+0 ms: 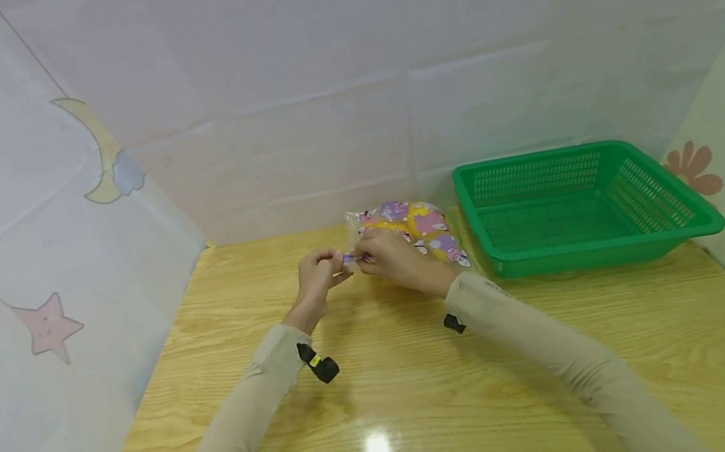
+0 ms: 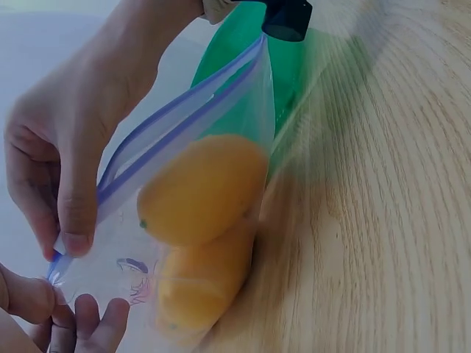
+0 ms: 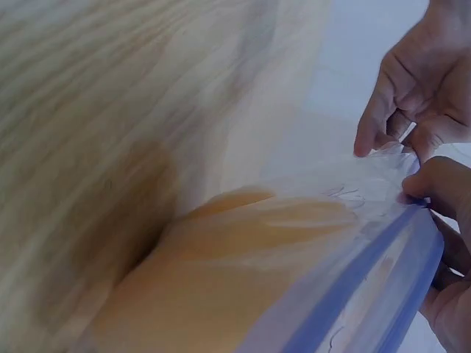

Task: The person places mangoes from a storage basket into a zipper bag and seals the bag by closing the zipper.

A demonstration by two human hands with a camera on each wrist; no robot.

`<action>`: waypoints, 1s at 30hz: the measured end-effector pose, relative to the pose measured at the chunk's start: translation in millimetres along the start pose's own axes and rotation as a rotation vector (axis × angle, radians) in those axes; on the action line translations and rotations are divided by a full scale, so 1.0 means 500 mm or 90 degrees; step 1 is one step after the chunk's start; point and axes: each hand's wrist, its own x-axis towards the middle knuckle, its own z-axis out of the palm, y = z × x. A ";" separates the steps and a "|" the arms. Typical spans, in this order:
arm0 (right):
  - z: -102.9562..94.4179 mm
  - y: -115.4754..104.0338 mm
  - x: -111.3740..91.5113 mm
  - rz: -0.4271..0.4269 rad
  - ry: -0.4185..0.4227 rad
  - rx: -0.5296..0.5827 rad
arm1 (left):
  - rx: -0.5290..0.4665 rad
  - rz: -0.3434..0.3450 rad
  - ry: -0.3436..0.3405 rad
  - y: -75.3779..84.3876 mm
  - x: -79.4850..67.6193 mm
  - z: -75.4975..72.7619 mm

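Observation:
A clear zip bag (image 1: 430,224) printed with colourful cartoon figures lies on the table, its purple zip strip (image 2: 158,151) facing the person. Inside are yellow-orange oval fruits (image 2: 206,193); their exact kind is unclear. My left hand (image 1: 317,277) pinches the bag's left corner at the end of the strip. Right beside it, my right hand (image 1: 396,256) pinches the strip between thumb and fingers. Beyond the right hand, the two sides of the strip stand apart, as both wrist views show. In the head view the right hand hides part of the bag.
A green plastic basket (image 1: 596,247) with slotted walls stands to the right of the bag. Under everything is a wood-grain table (image 1: 395,380). Printed cloth walls (image 1: 314,106) enclose its back and sides.

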 end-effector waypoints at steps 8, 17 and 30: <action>-0.015 0.006 0.005 -0.008 -0.013 -0.016 | 0.031 0.014 0.006 0.007 -0.003 0.009; -0.025 0.021 0.001 -0.028 0.015 0.055 | 0.019 0.007 0.019 0.003 0.004 0.019; -0.020 0.031 -0.011 -0.038 0.016 0.031 | 0.035 0.002 0.005 -0.001 0.006 0.013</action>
